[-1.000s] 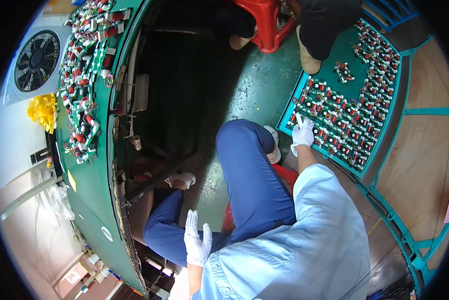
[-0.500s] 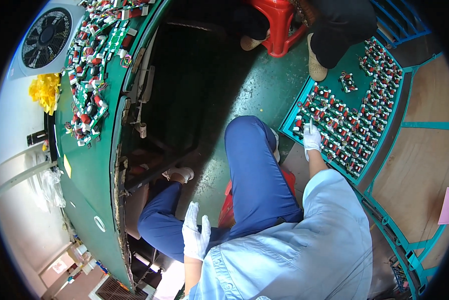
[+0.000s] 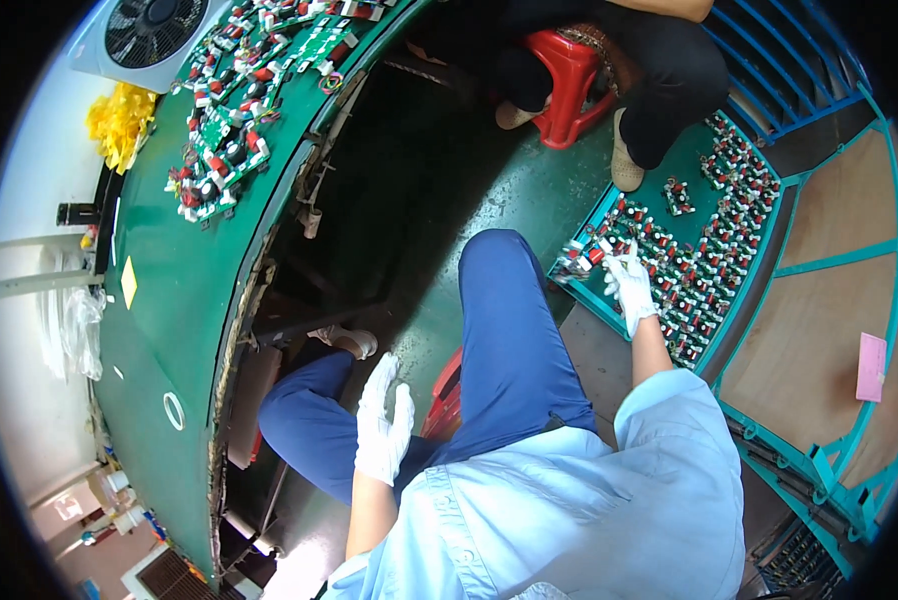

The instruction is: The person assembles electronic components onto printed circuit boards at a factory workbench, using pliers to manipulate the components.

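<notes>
My right hand (image 3: 630, 290), in a white glove, is over the near left corner of a green tray (image 3: 601, 313) filled with small circuit boards. Its fingers pinch a circuit board (image 3: 581, 260) with red and white parts, smeared by motion and jutting past the tray's edge. Rows of similar boards (image 3: 714, 285) lie in the tray, and a single board (image 3: 678, 196) sits apart toward the far side. Above my left thigh, my left hand (image 3: 382, 428), also white-gloved, is open, thumb and fingers apart, with nothing in it.
A green workbench (image 3: 169, 330) on the left carries heaped circuit boards (image 3: 224, 150), a yellow slip (image 3: 129, 283) and a white ring (image 3: 174, 411). A fan (image 3: 154, 30) stands beyond. Another person sits by a red stool (image 3: 569, 90) ahead. Teal-framed panels (image 3: 804, 340) stand right.
My right hand has drawn a circuit board up at the tray's near left corner. The view has turned, so the bench and tray appear shifted. My left hand stays open.
</notes>
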{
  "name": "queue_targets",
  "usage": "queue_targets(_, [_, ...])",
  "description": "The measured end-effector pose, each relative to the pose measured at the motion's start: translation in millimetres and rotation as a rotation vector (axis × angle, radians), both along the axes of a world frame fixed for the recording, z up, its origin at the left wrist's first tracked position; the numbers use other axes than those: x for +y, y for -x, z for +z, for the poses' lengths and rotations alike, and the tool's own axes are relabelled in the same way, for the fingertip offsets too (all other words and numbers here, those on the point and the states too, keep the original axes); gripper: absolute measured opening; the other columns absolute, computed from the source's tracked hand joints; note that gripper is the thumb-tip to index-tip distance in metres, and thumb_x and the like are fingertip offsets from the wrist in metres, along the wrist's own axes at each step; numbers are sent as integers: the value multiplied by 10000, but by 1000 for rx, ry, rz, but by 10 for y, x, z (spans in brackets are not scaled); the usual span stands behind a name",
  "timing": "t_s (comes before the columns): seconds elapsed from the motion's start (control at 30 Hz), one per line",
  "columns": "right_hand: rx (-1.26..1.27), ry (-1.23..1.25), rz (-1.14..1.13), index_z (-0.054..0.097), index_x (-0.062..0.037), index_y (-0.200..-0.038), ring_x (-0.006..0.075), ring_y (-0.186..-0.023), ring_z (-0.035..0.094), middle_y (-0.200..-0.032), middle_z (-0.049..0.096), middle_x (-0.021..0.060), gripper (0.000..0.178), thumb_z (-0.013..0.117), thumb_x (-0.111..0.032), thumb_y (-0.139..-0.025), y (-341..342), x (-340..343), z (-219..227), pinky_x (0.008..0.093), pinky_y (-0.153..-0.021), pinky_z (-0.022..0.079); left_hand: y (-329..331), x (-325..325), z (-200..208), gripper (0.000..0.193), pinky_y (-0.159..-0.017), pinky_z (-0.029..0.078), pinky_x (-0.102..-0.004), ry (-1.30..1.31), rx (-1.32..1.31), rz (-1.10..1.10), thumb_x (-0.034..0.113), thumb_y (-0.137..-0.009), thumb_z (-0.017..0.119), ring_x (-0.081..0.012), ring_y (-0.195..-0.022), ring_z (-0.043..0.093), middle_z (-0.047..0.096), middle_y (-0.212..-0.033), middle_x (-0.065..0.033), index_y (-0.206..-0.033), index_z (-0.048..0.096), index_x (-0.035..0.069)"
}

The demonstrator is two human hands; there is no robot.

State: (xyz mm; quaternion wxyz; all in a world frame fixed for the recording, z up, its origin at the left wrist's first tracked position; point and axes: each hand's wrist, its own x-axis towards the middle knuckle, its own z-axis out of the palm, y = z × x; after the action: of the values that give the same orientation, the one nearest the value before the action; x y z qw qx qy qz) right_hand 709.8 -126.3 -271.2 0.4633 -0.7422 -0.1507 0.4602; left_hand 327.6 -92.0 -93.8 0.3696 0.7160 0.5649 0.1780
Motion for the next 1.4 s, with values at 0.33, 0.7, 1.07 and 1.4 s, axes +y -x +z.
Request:
queue_targets(0.33, [-53,32,-15,553,-51,-875,103,-399,483,-603,541,34,234,563,-280,-830,-9,6,-184,225,-347,376,427,-342,-159,352,-936,366,-311,10,-83,176,95,-854,486,-253,-1074,501,515,-1161,-171,-1184,461,-26])
queue_targets(0.7, [-128,-21,-1,554,-32,-858,84,-418,449,-586,526,15,216,552,-247,-835,-183,-247,608,205,-384,339,130,-134,-219,328,-907,365,-245,355,-584,262,87,-901,428,-173,-1092,482,488,-1199,-100,-1214,435,-6])
queue_targets(1.07, [33,-202,-16,557,-39,-845,75,-426,453,-591,514,9,201,581,-238,-822,-127,-94,1022,191,-378,346,-194,-57,-11,532,-962,335,-342,621,-795,126,389,-915,382,-252,-1118,471,439,-1260,-154,-1250,385,-24])
queue_targets(1.4, [177,-394,366,573,-20,-783,74,-421,457,-591,541,36,145,554,-164,-777,644,-117,2578,182,-359,318,-694,214,-431,791,-988,289,-396,1131,-1188,62,618,-835,308,-276,-1250,287,205,-1397,-175,-1353,198,30])
